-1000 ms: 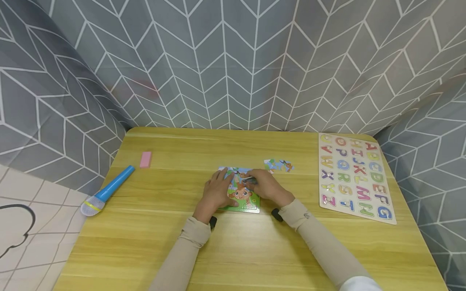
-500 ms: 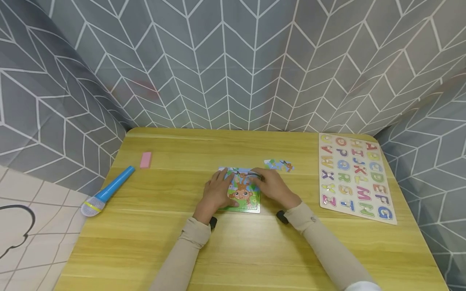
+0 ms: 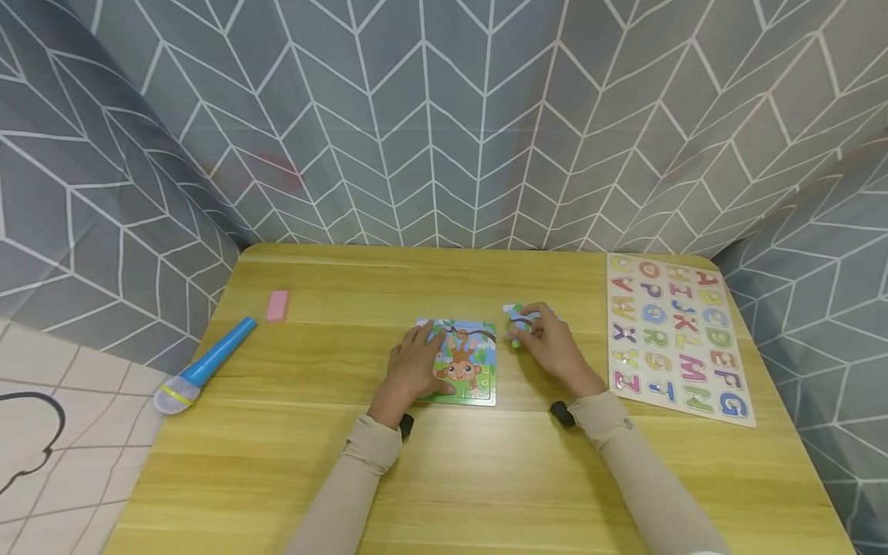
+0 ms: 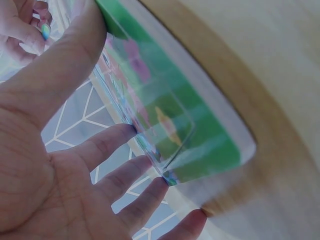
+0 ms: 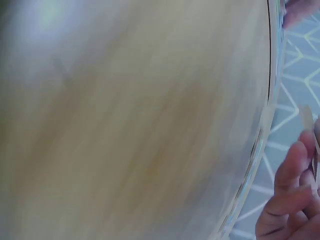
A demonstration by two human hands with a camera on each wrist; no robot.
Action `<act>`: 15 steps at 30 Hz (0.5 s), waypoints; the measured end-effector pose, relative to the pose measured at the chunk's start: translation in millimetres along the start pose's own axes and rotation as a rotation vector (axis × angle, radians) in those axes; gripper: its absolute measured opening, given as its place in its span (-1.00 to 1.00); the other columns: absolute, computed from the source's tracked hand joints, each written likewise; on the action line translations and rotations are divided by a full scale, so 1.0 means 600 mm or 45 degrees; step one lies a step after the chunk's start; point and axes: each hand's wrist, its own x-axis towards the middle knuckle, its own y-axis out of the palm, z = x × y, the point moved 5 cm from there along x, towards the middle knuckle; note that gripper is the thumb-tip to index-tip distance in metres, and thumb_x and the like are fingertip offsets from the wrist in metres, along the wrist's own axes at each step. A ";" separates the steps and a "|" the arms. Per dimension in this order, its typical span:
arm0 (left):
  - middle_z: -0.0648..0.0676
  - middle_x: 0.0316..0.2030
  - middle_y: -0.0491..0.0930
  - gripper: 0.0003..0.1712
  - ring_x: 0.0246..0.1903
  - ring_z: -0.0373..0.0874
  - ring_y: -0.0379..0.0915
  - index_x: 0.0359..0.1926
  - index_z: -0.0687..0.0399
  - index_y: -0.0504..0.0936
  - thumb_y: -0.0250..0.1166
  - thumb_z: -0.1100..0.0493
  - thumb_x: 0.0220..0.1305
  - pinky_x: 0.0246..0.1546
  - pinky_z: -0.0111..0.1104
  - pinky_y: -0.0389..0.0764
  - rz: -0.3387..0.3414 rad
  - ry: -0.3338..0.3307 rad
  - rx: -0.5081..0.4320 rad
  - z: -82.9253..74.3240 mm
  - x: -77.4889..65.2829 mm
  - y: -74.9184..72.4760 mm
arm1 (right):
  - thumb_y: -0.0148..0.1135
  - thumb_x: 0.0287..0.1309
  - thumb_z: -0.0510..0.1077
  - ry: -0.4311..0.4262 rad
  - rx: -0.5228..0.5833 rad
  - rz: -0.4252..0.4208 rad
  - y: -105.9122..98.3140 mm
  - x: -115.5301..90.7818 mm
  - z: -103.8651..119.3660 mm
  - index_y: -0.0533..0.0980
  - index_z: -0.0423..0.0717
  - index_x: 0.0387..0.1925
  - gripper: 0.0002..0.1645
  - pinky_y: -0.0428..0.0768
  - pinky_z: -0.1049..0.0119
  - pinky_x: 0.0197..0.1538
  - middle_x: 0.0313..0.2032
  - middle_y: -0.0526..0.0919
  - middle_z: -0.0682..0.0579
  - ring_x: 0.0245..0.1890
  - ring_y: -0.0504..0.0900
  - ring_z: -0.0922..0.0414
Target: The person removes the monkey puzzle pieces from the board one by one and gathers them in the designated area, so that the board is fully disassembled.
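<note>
A monkey jigsaw puzzle (image 3: 461,368) in a green-edged tray lies at mid-table, its assembled picture visible beyond my left hand (image 3: 411,366). That hand rests with spread fingers on the tray's left side; in the left wrist view the thumb (image 4: 65,65) lies over the green border (image 4: 210,150). To the right of the tray, my right hand (image 3: 555,345) pinches a blue-and-green puzzle piece (image 3: 516,317) between thumb and fingers. The right wrist view shows the piece's thin pale edge (image 5: 305,117) at the fingertips. Anything under the right hand is mostly hidden.
An alphabet board (image 3: 676,339) lies at the table's right. At the left are a blue toy microphone (image 3: 208,362), its head over the table edge, and a pink block (image 3: 277,305). A patterned grey curtain (image 3: 451,131) hangs behind the table (image 3: 458,478).
My right hand has left the puzzle's upper right, where a dark branch now shows in place, and moved right to the loose pieces, pinching one. The left hand has stayed put.
</note>
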 end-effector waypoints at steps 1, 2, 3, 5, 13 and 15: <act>0.13 0.61 -0.06 0.20 0.59 0.17 -0.16 0.54 0.01 0.21 0.63 -0.07 -0.08 0.49 0.26 0.10 0.003 -0.001 0.004 0.000 0.000 0.000 | 0.28 0.34 -0.02 0.007 0.004 -0.027 -0.006 -0.001 -0.004 0.37 -0.17 0.21 -0.46 0.50 0.30 -0.25 -0.45 0.60 -0.04 -0.39 0.50 0.09; 0.13 0.61 -0.06 0.20 0.59 0.17 -0.16 0.54 0.01 0.21 0.63 -0.07 -0.08 0.49 0.26 0.10 0.004 0.000 0.007 0.000 0.000 0.000 | 0.28 0.34 -0.02 0.015 0.012 -0.056 -0.012 -0.001 -0.009 0.39 -0.16 0.20 -0.48 0.51 0.29 -0.23 -0.44 0.59 -0.05 -0.38 0.51 0.07; 0.13 0.61 -0.06 0.20 0.59 0.17 -0.16 0.54 0.01 0.21 0.63 -0.07 -0.08 0.49 0.26 0.09 0.006 0.002 0.006 0.000 0.000 0.000 | 0.28 0.34 -0.01 0.020 0.005 -0.085 -0.018 -0.002 -0.013 0.40 -0.14 0.19 -0.49 0.52 0.29 -0.22 -0.41 0.59 -0.05 -0.35 0.53 0.07; 0.13 0.61 -0.06 0.20 0.59 0.17 -0.17 0.54 0.01 0.20 0.63 -0.07 -0.08 0.49 0.26 0.09 0.011 0.006 0.003 0.000 -0.001 0.000 | 0.27 0.35 0.01 0.032 -0.013 -0.128 -0.028 -0.004 -0.023 0.44 -0.12 0.19 -0.51 0.55 0.30 -0.20 -0.36 0.56 -0.06 -0.32 0.56 0.06; 0.14 0.61 -0.06 0.20 0.59 0.18 -0.17 0.54 0.02 0.21 0.63 -0.06 -0.08 0.48 0.27 0.09 0.011 0.002 0.000 0.000 -0.001 -0.001 | 0.20 0.41 0.02 0.107 -0.063 -0.226 -0.062 -0.006 -0.057 0.44 -0.17 0.26 -0.47 0.56 0.36 -0.25 -0.23 0.59 -0.14 -0.26 0.62 0.02; 0.14 0.61 -0.06 0.20 0.59 0.18 -0.17 0.54 0.02 0.20 0.63 -0.07 -0.08 0.48 0.27 0.09 0.009 0.003 0.000 0.000 -0.002 -0.002 | 0.19 0.42 0.04 0.146 -0.069 -0.260 -0.071 -0.007 -0.065 0.45 -0.16 0.27 -0.47 0.54 0.36 -0.28 -0.24 0.59 -0.14 -0.27 0.62 0.01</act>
